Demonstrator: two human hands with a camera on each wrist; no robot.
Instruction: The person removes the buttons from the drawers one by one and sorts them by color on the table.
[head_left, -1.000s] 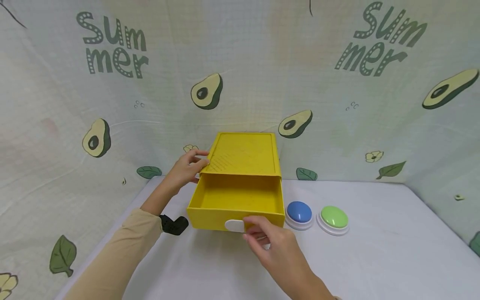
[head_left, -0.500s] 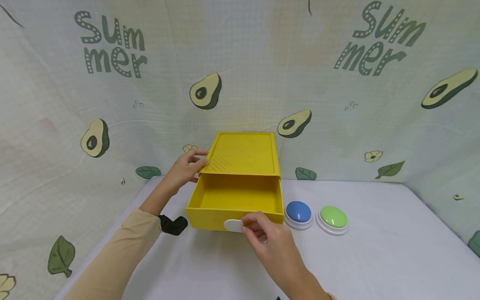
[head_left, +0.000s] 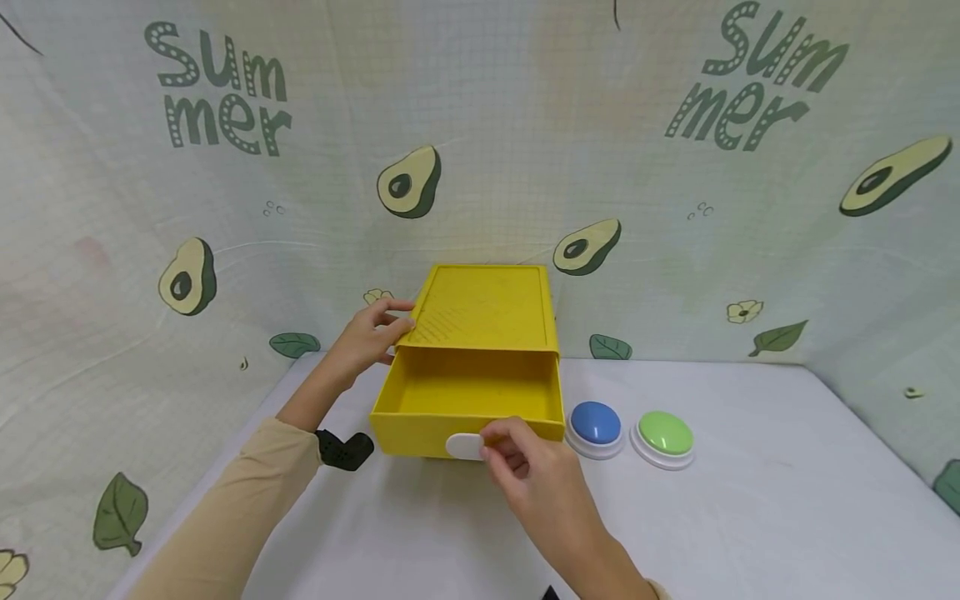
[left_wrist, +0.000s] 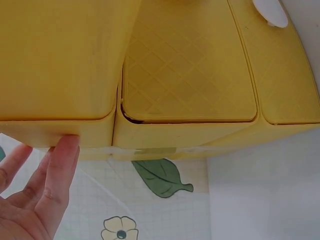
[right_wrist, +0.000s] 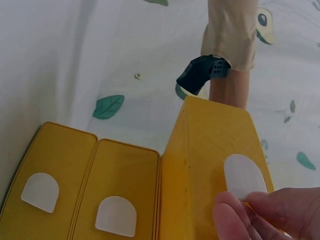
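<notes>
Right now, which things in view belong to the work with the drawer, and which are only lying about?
Belong to the job, it seems:
Yellow cabinet, touched by the left grip
Top drawer, pulled out
White handle, pinched by the right grip

Apparently just lying about:
Blue button, untouched
Green button, untouched

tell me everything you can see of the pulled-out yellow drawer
The drawer is a yellow, open-topped box, plastic by its look, with a white, round-ended tab on its front wall. It is the top drawer of the yellow cabinet, slid well out toward the person, its back end hidden under the cabinet's top. No contents show in the visible part. The right hand's grip pinches the tab's right end.
</notes>
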